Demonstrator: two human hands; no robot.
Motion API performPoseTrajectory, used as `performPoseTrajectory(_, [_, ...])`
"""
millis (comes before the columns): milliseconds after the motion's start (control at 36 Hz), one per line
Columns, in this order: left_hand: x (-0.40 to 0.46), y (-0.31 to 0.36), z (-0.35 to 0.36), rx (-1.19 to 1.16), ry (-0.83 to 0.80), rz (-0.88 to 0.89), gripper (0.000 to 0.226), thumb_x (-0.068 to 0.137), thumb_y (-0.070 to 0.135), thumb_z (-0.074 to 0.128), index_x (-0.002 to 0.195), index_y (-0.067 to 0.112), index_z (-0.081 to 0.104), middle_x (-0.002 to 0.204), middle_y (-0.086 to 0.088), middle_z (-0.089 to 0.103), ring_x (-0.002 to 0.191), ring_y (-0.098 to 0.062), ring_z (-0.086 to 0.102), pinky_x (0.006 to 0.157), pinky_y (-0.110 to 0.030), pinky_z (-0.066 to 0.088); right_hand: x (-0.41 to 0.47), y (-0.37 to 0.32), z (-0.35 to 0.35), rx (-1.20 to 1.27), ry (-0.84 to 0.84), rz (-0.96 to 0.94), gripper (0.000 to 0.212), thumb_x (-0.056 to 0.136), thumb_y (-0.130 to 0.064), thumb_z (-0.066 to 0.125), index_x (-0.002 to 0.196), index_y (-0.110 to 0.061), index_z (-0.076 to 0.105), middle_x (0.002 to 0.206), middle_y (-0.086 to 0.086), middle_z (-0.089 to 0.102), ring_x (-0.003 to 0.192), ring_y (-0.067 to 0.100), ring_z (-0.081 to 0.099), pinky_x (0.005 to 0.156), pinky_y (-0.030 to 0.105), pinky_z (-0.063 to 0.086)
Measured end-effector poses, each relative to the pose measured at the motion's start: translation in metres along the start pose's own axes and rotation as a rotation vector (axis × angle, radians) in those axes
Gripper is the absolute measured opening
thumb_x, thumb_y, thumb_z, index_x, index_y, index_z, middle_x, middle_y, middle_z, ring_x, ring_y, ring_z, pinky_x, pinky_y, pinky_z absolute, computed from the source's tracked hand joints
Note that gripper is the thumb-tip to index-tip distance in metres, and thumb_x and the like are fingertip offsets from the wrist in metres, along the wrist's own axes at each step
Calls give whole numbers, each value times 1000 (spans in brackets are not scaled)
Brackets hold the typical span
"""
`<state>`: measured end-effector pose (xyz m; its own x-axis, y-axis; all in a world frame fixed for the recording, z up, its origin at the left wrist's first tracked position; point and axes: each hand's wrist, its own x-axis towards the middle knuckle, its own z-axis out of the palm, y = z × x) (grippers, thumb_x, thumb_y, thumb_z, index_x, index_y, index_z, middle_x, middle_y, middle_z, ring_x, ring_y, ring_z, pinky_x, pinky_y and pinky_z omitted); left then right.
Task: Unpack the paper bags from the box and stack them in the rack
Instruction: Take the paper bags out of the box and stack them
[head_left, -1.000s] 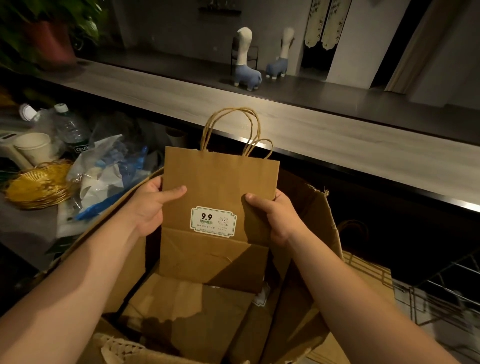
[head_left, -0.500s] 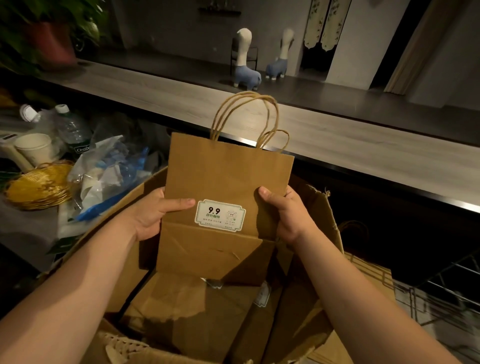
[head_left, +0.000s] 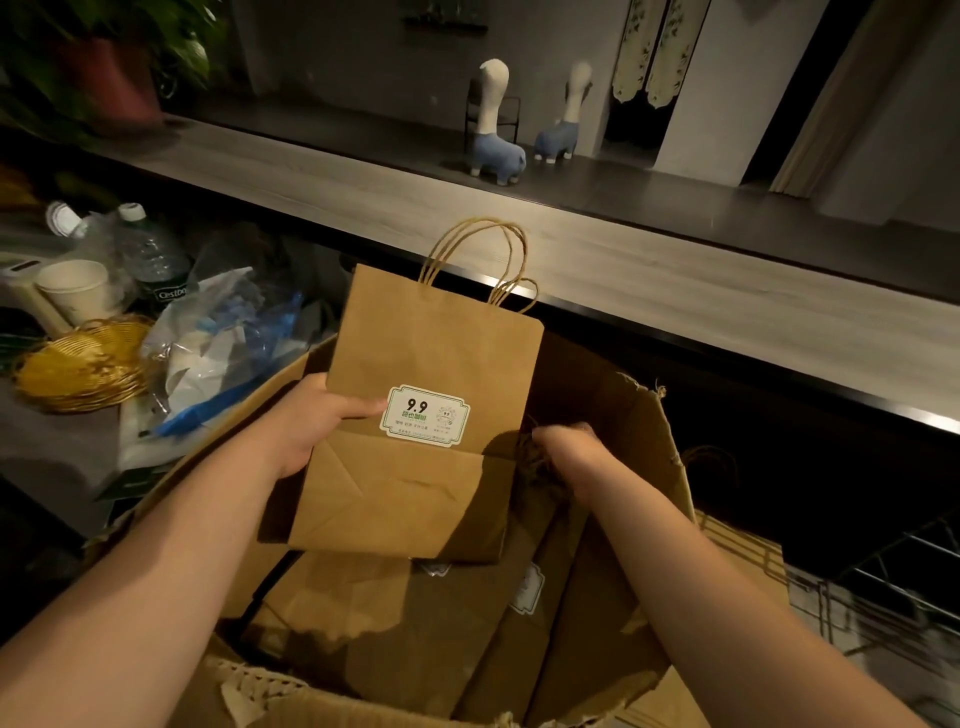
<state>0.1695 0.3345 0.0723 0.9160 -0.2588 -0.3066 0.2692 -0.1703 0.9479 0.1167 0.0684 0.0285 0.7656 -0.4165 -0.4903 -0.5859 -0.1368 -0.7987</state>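
Our left hand (head_left: 306, 431) pinches the flat paper bag (head_left: 426, 415) at its left edge, holding it upright above the box (head_left: 644, 457), handles up. Our right hand (head_left: 566, 452), blurred, reaches at bag handles inside the box; its grip we cannot tell. The rack (head_left: 893, 587) lies lower right, nearer that hand.

The dim room has a long pale wood-grain surface (head_left: 597, 270) crossing it with two blue-bodied animal figurines (head_left: 496, 150) standing on it, a potted plant (head_left: 111, 78) at its far left end, and pale patterned curtains (head_left: 657, 49) behind.
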Motion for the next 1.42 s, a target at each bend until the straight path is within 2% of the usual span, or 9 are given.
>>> performPoseTrajectory(222, [1, 0, -2, 35, 97, -26, 41, 75, 18, 78, 114, 17, 64, 105, -6, 73, 101, -30, 67, 94, -54, 49, -4, 17, 5, -509, -206, 186, 43, 97, -28, 53, 134, -7, 46, 122, 9, 49, 113, 28, 51, 95, 35, 48])
performPoseTrajectory(333, [-1, 3, -1, 53, 130, 7, 34, 78, 17, 76, 110, 20, 64, 106, -4, 71, 103, -28, 64, 97, -53, 47, -10, 21, 7, -429, -262, 335, 42, 99, -26, 53, 136, -8, 46, 137, 13, 47, 120, 31, 53, 101, 41, 48])
performPoseTrajectory(444, [-4, 7, 0, 67, 143, 39, 27, 82, 12, 72, 107, 21, 66, 105, -3, 71, 104, -27, 64, 98, -52, 47, -3, 26, 10, -279, -260, 410, 34, 95, -19, 58, 126, -7, 50, 111, 12, 53, 113, 30, 55, 99, 42, 50])
performPoseTrajectory(694, [-6, 10, -9, 104, 221, 59, 40, 78, 14, 74, 116, 12, 63, 109, -6, 70, 109, -30, 61, 102, -56, 42, -8, 18, 9, 4, -224, 449, 10, 93, -2, 59, 94, -6, 50, 108, 17, 60, 111, 31, 61, 91, 44, 55])
performPoseTrajectory(806, [-7, 13, -10, 123, 238, 84, 27, 81, 9, 72, 107, 12, 67, 101, -4, 72, 101, -27, 65, 99, -54, 46, -8, 15, 8, -16, -189, 439, 25, 92, -4, 61, 114, -6, 50, 125, 18, 54, 113, 33, 59, 68, 41, 59])
performPoseTrajectory(1000, [-9, 14, -11, 127, 279, 100, 32, 81, 7, 72, 112, 7, 65, 102, -7, 71, 100, -28, 65, 96, -51, 48, -10, 13, 2, 163, -67, 391, 11, 97, -3, 51, 86, -4, 48, 85, 17, 58, 106, 33, 63, 86, 43, 55])
performPoseTrajectory(1056, [-9, 15, -11, 112, 295, 100, 32, 80, 6, 72, 111, 6, 66, 101, -7, 71, 100, -28, 65, 97, -50, 48, -8, 14, 3, 198, -75, 340, 4, 95, -6, 56, 98, -5, 53, 93, 18, 63, 97, 32, 67, 82, 43, 58])
performPoseTrajectory(1139, [-11, 16, -11, 99, 283, 94, 32, 80, 6, 72, 111, 7, 66, 100, -6, 71, 100, -27, 64, 98, -50, 46, -7, 15, 5, 171, -101, 256, 31, 87, -7, 68, 115, -10, 54, 105, 17, 64, 90, 30, 66, 66, 41, 58])
performPoseTrajectory(1417, [-20, 16, -12, 71, 227, 79, 40, 77, 13, 74, 114, 9, 60, 106, -7, 69, 106, -27, 61, 100, -47, 43, -19, 0, 1, 261, -92, 1, 43, 82, -2, 69, 121, -16, 56, 109, 12, 66, 99, 30, 63, 89, 50, 53])
